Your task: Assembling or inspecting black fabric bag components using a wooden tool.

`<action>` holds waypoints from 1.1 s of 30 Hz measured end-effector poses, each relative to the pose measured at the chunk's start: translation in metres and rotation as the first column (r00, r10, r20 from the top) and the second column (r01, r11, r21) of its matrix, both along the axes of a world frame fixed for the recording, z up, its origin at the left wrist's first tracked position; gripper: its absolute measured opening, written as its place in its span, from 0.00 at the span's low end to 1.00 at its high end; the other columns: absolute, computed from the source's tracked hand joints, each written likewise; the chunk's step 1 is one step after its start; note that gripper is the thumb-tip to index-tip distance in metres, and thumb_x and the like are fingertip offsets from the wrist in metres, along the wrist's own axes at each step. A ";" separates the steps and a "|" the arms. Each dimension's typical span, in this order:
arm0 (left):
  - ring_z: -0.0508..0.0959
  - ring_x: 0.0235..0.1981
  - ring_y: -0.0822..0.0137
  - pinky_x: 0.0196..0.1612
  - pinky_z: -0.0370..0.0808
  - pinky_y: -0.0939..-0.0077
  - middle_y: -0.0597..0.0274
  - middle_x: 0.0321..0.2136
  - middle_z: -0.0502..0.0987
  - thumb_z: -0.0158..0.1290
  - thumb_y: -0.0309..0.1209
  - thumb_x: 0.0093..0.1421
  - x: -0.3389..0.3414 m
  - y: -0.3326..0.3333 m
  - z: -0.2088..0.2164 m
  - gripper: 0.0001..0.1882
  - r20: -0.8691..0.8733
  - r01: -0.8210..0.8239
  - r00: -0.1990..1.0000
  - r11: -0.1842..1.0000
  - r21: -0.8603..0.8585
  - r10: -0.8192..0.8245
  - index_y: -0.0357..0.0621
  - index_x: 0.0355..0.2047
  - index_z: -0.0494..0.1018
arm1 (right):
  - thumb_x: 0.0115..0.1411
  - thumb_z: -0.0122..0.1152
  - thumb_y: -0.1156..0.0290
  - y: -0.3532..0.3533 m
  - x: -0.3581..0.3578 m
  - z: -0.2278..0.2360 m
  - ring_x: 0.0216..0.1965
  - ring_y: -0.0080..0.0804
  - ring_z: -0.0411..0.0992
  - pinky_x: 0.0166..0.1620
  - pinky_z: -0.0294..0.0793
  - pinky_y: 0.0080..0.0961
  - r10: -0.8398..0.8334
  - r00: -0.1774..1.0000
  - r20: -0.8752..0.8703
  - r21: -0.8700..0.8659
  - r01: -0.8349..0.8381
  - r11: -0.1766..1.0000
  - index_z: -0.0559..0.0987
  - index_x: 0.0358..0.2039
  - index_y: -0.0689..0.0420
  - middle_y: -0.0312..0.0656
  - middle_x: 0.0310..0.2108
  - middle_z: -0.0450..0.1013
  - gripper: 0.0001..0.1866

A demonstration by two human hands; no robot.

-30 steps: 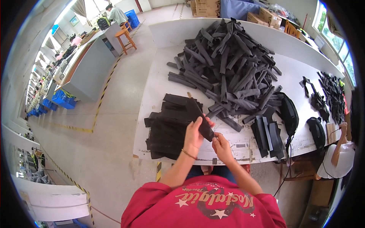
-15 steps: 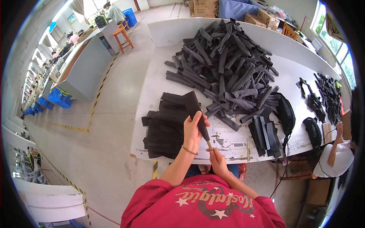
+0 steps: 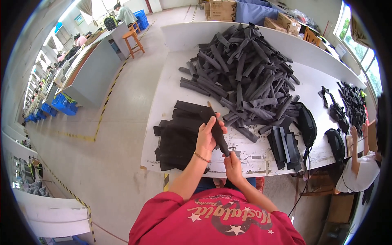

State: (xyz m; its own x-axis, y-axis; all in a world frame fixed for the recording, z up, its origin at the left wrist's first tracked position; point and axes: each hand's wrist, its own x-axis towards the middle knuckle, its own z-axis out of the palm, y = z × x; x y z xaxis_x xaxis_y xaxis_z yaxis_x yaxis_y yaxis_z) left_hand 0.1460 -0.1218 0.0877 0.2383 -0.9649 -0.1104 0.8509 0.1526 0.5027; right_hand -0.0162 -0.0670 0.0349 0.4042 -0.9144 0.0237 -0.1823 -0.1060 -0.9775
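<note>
A black fabric tube (image 3: pixel 221 141) slants over the near edge of the white table, held between my two hands. My left hand (image 3: pixel 206 134) is closed round its middle, thumb on top. At the tube's lower end, the fingers of my right hand (image 3: pixel 233 165) pinch the cloth. The tip of a light wooden stick (image 3: pixel 209 104) pokes out of the upper end; the rest of the stick is hidden. Beneath and left of my left hand lies a stack of flat black fabric pieces (image 3: pixel 175 141). Beyond my hands rises a large heap of dark fabric tubes (image 3: pixel 245 69).
Flat dark strips (image 3: pixel 283 145) and a black bag (image 3: pixel 306 122) lie to the right on the table (image 3: pixel 165 87). Farther right are a second black bag (image 3: pixel 335 145), more dark pieces (image 3: pixel 353 102) and a co-worker (image 3: pixel 359 169). A wooden stool (image 3: pixel 132 43) stands far left.
The stick, which stuck out of the tube's lower end, now shows at the upper end. My right hand has moved from the stick to the tube's lower end.
</note>
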 end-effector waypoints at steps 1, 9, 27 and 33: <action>0.75 0.22 0.67 0.28 0.75 0.69 0.61 0.24 0.75 0.54 0.35 0.61 -0.004 -0.002 -0.002 0.15 -0.031 -0.070 0.997 0.997 0.034 0.071 0.39 0.43 0.71 | 0.64 0.42 0.73 0.001 0.002 0.004 0.19 0.24 0.62 0.24 0.63 0.25 -0.005 1.000 -0.029 -0.011 0.005 1.000 0.70 0.37 0.62 0.39 0.17 0.63 0.08; 0.70 0.15 0.73 0.19 0.69 0.79 0.63 0.20 0.73 0.56 0.34 0.59 0.000 -0.005 0.005 0.12 0.067 -0.157 0.987 0.974 0.165 0.147 0.38 0.36 0.73 | 0.66 0.44 0.67 0.024 -0.017 -0.003 0.19 0.21 0.62 0.23 0.62 0.23 0.056 0.987 -0.148 0.053 -0.049 0.997 0.70 0.32 0.61 0.36 0.15 0.62 0.11; 0.68 0.17 0.74 0.19 0.64 0.81 0.67 0.20 0.68 0.50 0.42 0.62 -0.024 0.014 0.012 0.16 0.215 -0.056 0.977 0.971 0.232 0.005 0.42 0.41 0.69 | 0.66 0.46 0.70 0.028 -0.082 0.010 0.17 0.22 0.60 0.21 0.61 0.23 0.144 0.961 -0.235 0.096 -0.125 0.988 0.69 0.30 0.61 0.35 0.14 0.62 0.10; 0.49 0.07 0.81 0.11 0.47 0.83 0.77 0.09 0.53 0.48 0.37 0.64 0.030 -0.015 0.005 0.11 0.022 -0.174 0.985 0.956 0.236 0.174 0.42 0.33 0.71 | 0.65 0.48 0.71 0.053 -0.116 0.021 0.19 0.20 0.61 0.23 0.62 0.23 0.338 0.896 -0.288 0.326 -0.240 0.914 0.69 0.29 0.60 0.33 0.16 0.62 0.09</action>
State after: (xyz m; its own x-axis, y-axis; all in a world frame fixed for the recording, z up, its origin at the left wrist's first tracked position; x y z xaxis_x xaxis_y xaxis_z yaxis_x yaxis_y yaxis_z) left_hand 0.1763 -0.1366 0.0927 0.4000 -0.8550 -0.3300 0.8214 0.1748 0.5429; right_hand -0.1324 -0.0141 0.0557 0.5906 -0.7047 -0.3932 -0.5028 0.0599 -0.8623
